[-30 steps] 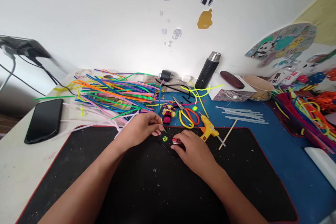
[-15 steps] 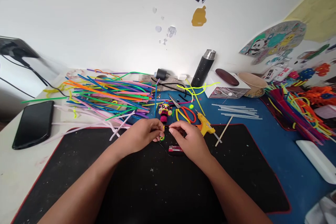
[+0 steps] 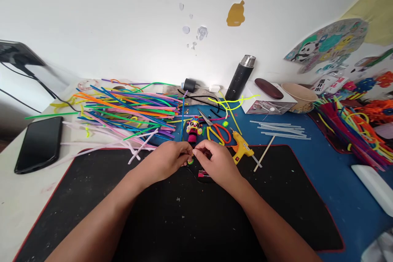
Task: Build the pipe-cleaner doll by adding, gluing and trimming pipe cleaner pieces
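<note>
My left hand (image 3: 172,156) is closed in a pinch on a small yellow-green coiled piece of pipe cleaner (image 3: 190,161), mostly hidden by the fingers. My right hand (image 3: 215,159) meets it from the right, thumb and forefinger pinched at the same small piece; what exactly lies between these fingertips is too small to make out. Just beyond both hands lies a little pipe-cleaner doll (image 3: 193,130) with a magenta body. A red lighter (image 3: 203,174) rests on the black mat (image 3: 181,221), partly under my right hand.
Pliers (image 3: 219,131) and a yellow glue gun (image 3: 242,147) lie beyond my right hand. Loose pipe cleaners (image 3: 129,108) spread at the back left, near a phone (image 3: 39,145). Glue sticks (image 3: 284,130), a black thermos (image 3: 240,77) and a white box (image 3: 267,104) stand or lie back right.
My right hand has moved left, so its fingertips now meet those of my left hand at the small piece. The view has shifted slightly.
</note>
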Demonstrator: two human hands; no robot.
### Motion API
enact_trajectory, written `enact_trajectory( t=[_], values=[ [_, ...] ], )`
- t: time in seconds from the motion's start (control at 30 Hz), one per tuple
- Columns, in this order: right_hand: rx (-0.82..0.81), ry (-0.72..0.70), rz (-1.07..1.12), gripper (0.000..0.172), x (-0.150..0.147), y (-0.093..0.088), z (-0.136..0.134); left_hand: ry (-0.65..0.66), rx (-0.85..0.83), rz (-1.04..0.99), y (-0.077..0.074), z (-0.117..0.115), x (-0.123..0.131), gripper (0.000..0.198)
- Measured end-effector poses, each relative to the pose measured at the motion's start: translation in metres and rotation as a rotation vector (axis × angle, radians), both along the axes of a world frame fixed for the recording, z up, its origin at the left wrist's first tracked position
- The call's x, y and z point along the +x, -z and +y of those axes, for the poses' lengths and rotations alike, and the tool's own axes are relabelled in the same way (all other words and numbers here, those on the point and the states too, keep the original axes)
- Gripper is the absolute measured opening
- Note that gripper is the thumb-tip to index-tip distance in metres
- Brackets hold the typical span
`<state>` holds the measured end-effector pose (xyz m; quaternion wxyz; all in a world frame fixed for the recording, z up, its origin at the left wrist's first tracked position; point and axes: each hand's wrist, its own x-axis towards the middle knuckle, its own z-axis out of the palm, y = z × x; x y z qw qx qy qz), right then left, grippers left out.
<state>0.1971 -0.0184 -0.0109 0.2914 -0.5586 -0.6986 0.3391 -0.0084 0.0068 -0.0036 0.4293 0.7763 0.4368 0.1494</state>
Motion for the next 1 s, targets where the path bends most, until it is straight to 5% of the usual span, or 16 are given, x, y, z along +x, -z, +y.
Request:
enact_trajectory(
  t=[0.5, 0.77, 1.0],
  values=[
    [-0.165, 0.076, 0.358, 0.023, 0.018, 0.001, -0.002, -0.186, 0.111, 0.099, -0.005, 0.014, -0.02, 0.022],
    [-0.18, 0.135, 0.392, 0.026, 0.027, 0.002, -0.01, -0.719, 0.232, -0.096, -0.039, 0.016, -0.047, 0.037],
    [-0.196, 0.162, 0.467, 0.027, 0.024, 0.005, -0.016, -0.666, 0.229, -0.215, -0.033, 0.014, -0.04, 0.061]
  ],
)
